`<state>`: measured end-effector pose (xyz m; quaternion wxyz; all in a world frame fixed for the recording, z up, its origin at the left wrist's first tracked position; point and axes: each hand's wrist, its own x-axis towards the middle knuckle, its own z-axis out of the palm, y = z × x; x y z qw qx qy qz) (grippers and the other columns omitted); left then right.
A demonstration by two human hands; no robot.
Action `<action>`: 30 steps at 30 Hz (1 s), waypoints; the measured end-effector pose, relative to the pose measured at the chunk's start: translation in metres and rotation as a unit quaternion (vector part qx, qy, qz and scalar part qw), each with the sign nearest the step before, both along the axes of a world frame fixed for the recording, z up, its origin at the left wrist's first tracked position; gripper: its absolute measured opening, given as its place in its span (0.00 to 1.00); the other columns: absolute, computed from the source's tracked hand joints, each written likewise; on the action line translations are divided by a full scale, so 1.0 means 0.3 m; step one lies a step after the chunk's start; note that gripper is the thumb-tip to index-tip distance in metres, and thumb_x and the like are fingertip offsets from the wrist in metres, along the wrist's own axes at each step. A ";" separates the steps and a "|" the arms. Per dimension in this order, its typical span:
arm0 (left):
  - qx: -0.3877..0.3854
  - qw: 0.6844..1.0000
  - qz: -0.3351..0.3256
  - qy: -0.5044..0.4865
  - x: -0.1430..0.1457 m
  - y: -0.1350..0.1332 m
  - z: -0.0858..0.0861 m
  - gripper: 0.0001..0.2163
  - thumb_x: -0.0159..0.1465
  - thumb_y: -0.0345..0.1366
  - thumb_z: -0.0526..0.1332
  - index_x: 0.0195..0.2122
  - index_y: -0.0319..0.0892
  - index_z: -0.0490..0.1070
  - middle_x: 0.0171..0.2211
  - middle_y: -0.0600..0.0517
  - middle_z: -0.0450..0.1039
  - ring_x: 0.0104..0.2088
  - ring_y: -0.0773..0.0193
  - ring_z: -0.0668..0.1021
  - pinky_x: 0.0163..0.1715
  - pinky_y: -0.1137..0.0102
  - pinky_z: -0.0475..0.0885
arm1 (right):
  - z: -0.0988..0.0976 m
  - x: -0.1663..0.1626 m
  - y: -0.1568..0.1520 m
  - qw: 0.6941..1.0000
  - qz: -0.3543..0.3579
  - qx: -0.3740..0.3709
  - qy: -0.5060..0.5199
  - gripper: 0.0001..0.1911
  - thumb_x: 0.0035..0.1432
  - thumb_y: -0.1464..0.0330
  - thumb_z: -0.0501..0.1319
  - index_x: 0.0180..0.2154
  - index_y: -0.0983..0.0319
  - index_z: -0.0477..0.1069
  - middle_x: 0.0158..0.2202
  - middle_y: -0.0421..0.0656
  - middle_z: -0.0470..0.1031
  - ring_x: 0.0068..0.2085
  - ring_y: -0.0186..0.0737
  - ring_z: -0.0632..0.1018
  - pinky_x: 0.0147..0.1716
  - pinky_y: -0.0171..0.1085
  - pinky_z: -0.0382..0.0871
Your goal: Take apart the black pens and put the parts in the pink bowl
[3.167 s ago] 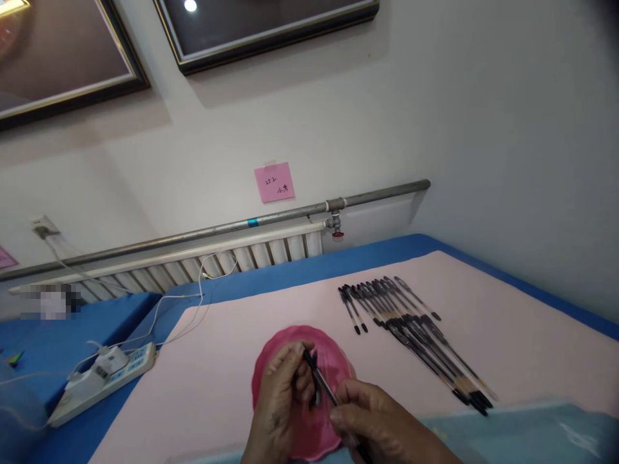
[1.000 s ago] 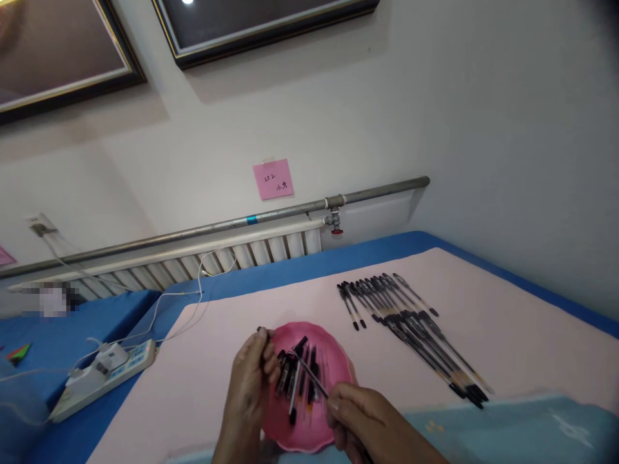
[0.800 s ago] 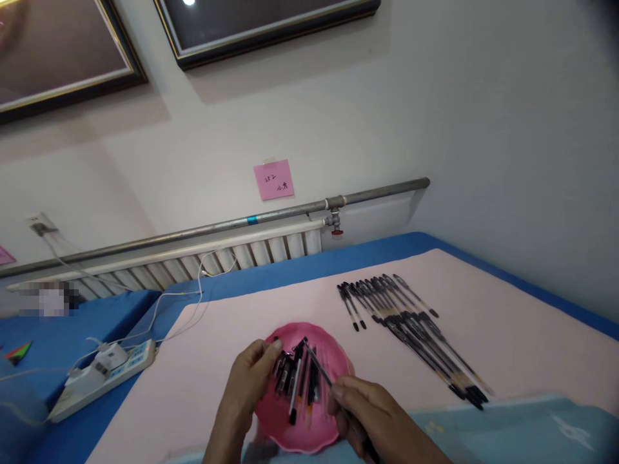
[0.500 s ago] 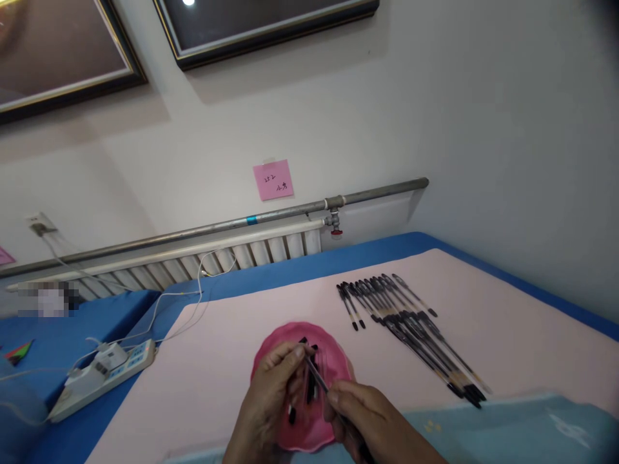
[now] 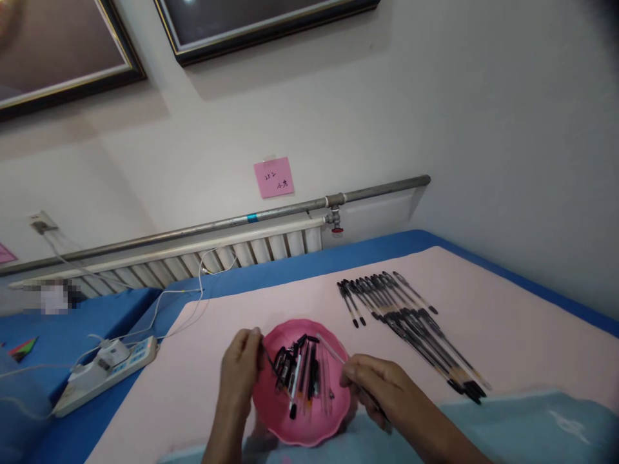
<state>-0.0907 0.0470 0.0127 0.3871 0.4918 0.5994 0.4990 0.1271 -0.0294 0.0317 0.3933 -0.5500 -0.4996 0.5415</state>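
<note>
Clear pen barrel pinched in right hand, long axis lower right to upper left, tip over pink dish. Left hand, at dish left rim, grasps thin dark piece, facing barrel tip.

We saw a white wall with two dark-framed pictures, a pink note, a grey pipe above a white radiator, and a blue-covered table under a pink mat.
</note>
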 end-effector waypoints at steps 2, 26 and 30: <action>-0.002 0.991 -0.060 0.120 0.046 -0.009 -0.018 0.15 0.58 0.46 0.55 0.20 0.43 0.63 0.15 0.58 0.61 0.19 0.68 0.65 0.20 0.73 0.58 | 0.002 -0.002 -0.002 1.000 -0.008 -0.002 0.019 0.14 0.56 0.63 0.50 0.22 0.61 0.65 0.17 0.35 0.59 0.18 0.29 0.61 0.17 0.31 0.52; -0.020 0.924 -0.361 0.126 0.253 -0.162 0.040 0.07 0.56 0.35 0.60 0.24 0.40 0.64 0.21 0.57 0.62 0.23 0.70 0.63 0.23 0.74 0.55 | -0.034 -0.029 0.005 0.960 -0.154 0.047 0.231 0.11 0.45 0.61 0.65 0.24 0.60 0.66 0.22 0.34 0.61 0.24 0.32 0.62 0.25 0.32 0.56; -0.028 0.927 -0.355 0.117 0.252 -0.170 0.046 0.08 0.58 0.35 0.57 0.22 0.41 0.63 0.19 0.57 0.63 0.21 0.71 0.64 0.22 0.74 0.55 | -0.042 -0.022 0.005 0.969 -0.151 0.090 0.174 0.12 0.50 0.60 0.62 0.24 0.60 0.64 0.21 0.33 0.58 0.24 0.32 0.61 0.27 0.33 0.57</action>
